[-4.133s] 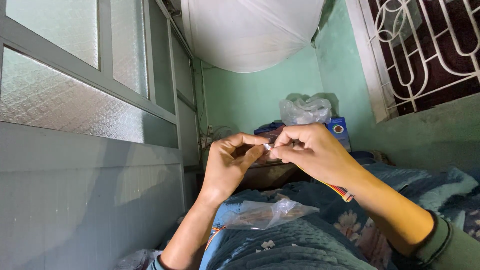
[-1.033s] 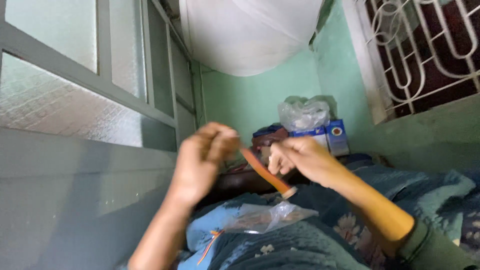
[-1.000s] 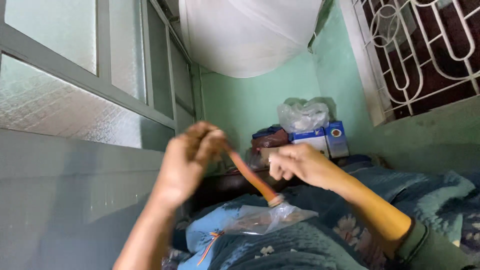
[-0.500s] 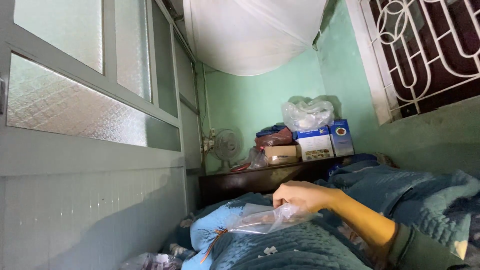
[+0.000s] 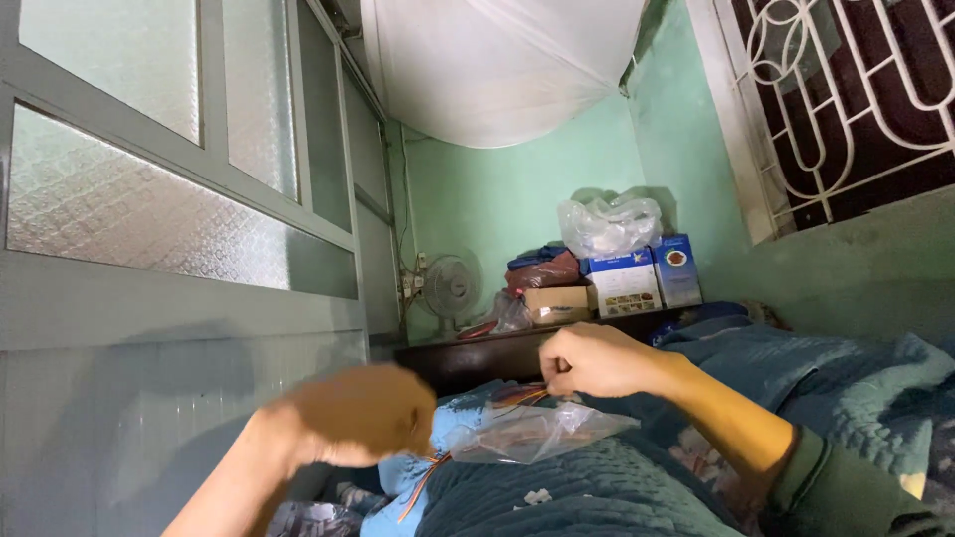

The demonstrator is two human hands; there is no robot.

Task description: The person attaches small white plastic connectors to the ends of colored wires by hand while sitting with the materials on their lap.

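Observation:
A clear plastic bag [image 5: 532, 433] lies on a dark blue quilt [image 5: 597, 487] over my lap. Thin orange strands [image 5: 517, 398] stick out of its top. My right hand [image 5: 592, 360] is closed just above the bag, pinching those strands between its fingertips. My left hand [image 5: 353, 413] is blurred by motion, left of the bag, with its fingers curled in; whether it holds anything cannot be made out. Another orange strand [image 5: 423, 482] hangs down below the bag's left end, beside a light blue cloth [image 5: 453, 423].
A grey wall with frosted glass panes [image 5: 149, 229] runs close along my left. Ahead, a dark shelf [image 5: 517, 343] carries a small fan [image 5: 450, 286], cardboard boxes [image 5: 637, 278] and a plastic bag [image 5: 609, 224]. A white net [image 5: 497, 60] hangs overhead; a barred window [image 5: 846, 99] is right.
A second ago both hands were raised, stretching an orange strand between them. Half a second ago the left hand was out of view. Now it is back low, and the right hand pinches strands at the bag.

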